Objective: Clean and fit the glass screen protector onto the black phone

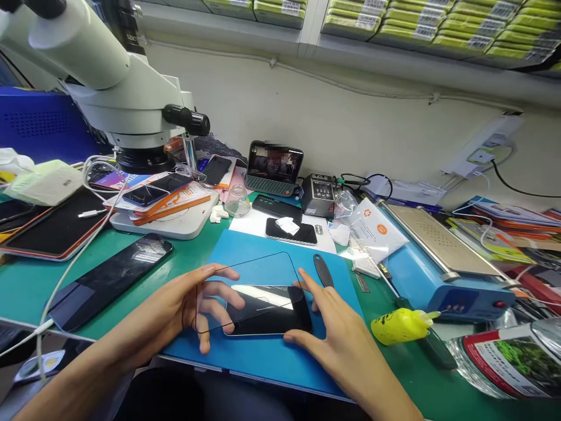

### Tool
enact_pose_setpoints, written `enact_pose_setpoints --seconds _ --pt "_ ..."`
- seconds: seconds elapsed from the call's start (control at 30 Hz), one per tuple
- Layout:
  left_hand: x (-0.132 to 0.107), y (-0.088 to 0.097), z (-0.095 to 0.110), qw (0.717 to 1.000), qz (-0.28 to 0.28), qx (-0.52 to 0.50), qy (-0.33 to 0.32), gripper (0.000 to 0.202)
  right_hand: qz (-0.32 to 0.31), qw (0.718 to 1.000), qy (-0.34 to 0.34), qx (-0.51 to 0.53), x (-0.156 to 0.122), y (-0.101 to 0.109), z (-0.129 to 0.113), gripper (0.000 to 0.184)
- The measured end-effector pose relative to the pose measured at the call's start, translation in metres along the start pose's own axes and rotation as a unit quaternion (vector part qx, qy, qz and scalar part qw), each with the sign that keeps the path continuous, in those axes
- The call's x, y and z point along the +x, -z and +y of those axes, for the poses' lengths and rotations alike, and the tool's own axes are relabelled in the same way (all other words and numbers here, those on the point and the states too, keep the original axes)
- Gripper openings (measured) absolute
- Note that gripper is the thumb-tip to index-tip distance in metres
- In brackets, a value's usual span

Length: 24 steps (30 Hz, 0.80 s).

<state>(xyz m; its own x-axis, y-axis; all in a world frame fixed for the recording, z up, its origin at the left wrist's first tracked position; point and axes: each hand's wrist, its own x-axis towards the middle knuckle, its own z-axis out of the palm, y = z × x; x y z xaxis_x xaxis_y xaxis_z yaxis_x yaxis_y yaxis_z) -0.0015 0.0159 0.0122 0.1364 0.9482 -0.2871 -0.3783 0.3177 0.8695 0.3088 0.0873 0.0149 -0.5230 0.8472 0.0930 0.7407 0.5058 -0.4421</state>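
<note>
A clear, black-edged glass screen protector (pixel 259 268) is tilted above a black phone (pixel 274 323) lying on a blue mat (pixel 258 362). My left hand (pixel 205 298) holds the protector at its left end, its fingers spread and visible through the glass. With its index finger and the fingers behind, my right hand (pixel 331 318) grips the protector's right edge; the right thumb is near the phone's lower right corner. A dark-handled tool (pixel 323 270) rests on the mat just beyond my right hand.
A microscope (pixel 127 88) looms at the left. Another phone (pixel 291 231) with white paper on it lies behind the mat. To the right are a yellow bottle (pixel 400 326), a blue heating plate machine (pixel 451 286) and a large plastic bottle (pixel 512 359). A dark phone (pixel 111 280) lies left.
</note>
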Motion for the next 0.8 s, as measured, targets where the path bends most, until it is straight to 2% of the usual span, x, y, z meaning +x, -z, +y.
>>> enact_pose_setpoints --seconds 0.13,0.27,0.57,0.8 --pt "0.003 0.001 -0.002 1.0 -0.016 -0.013 -0.001 0.044 0.005 1.0 -0.002 -0.019 0.007 0.001 -0.005 0.084" --pt "0.006 0.002 -0.003 0.999 -0.028 -0.019 0.002 0.041 0.0 1.0 -0.013 -0.017 0.014 0.001 -0.011 0.082" --pt "0.004 0.001 -0.006 0.999 -0.039 0.01 -0.004 0.049 -0.026 0.999 -0.012 -0.035 0.044 0.002 -0.026 0.079" --pt "0.004 -0.005 -0.004 0.997 -0.025 0.077 0.002 0.06 0.007 1.0 0.004 -0.008 0.058 -0.003 -0.034 0.074"
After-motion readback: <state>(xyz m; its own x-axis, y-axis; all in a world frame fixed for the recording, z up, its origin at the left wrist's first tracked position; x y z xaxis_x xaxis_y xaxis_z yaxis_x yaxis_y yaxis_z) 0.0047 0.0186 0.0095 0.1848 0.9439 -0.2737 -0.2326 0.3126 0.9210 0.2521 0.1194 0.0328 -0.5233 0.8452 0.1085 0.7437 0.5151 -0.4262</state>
